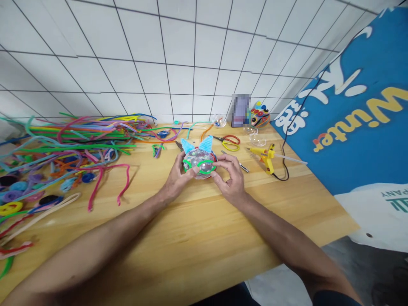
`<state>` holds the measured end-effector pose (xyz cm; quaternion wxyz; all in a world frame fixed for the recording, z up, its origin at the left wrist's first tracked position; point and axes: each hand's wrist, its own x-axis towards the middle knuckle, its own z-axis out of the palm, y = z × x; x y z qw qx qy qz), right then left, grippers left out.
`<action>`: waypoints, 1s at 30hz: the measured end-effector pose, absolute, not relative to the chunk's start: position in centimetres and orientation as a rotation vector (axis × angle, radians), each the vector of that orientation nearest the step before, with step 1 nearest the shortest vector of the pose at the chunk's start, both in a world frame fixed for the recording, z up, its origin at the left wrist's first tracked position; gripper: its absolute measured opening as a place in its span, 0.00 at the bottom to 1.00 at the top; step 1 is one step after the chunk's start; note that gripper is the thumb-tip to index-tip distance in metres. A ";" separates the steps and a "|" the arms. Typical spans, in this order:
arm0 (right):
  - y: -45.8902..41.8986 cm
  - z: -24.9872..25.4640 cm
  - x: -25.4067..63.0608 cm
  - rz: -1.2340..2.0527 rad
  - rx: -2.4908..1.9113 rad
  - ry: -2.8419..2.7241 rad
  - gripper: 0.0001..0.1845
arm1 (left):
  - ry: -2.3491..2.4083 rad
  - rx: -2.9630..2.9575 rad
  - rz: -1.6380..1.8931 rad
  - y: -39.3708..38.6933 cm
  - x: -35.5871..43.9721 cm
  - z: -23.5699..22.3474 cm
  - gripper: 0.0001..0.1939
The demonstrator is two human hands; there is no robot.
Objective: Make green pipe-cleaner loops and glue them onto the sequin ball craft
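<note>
In the head view a clear ball [199, 154] with colourful bits inside sits at the middle of the table. Two light blue pleated ears [206, 145] stick up from its top. Across its front lies a green pipe cleaner [207, 162] bent into two rounded loops, like glasses. My left hand [179, 175] is closed round the ball's left side, its thumb pressed on the front near the green shape's middle. My right hand [231, 176] has its index finger and thumb at the right loop's outer edge, in a loose pinch. Fingers behind the ball are hidden.
Pipe cleaners [95, 131] pile up at the back left, with buttons and pompoms [28, 187] before them. Scissors [230, 142], a yellow glue gun [266, 157] with its cord, clear shells [257, 139], a blurred upright phone-like panel [241, 111] and a decorated ball [259, 114] stand right.
</note>
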<state>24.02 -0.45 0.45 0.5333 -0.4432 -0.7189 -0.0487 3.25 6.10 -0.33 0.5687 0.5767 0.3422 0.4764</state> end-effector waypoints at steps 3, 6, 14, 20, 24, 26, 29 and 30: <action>-0.4 0.5 24.0 -0.136 -1.044 -1.724 0.16 | 0.797 1.371 1.106 6.0 3.3 -0.2 0.49; -0.4 0.4 23.9 -0.144 -1.042 -1.728 0.17 | 0.784 1.391 1.100 6.0 3.3 -0.2 0.49; -0.4 0.1 23.9 -0.180 -1.040 -1.744 0.22 | 0.786 1.443 1.119 5.9 3.4 -0.6 0.45; -0.1 -0.5 23.9 -0.173 -1.040 -1.768 0.24 | 0.892 1.499 1.157 5.9 3.7 -0.9 0.41; -0.1 -0.8 23.8 -0.137 -1.074 -1.775 0.22 | 0.922 1.539 1.115 6.0 3.7 -1.1 0.40; -0.1 -0.8 23.9 -0.127 -1.084 -1.777 0.21 | 0.941 1.566 1.096 6.0 3.6 -1.2 0.42; -0.1 -0.9 24.0 -0.127 -1.099 -1.779 0.21 | 0.965 1.610 1.080 5.9 3.6 -1.2 0.41; -0.1 -1.0 24.0 -0.129 -1.103 -1.780 0.21 | 0.979 1.624 1.079 5.9 3.6 -1.3 0.41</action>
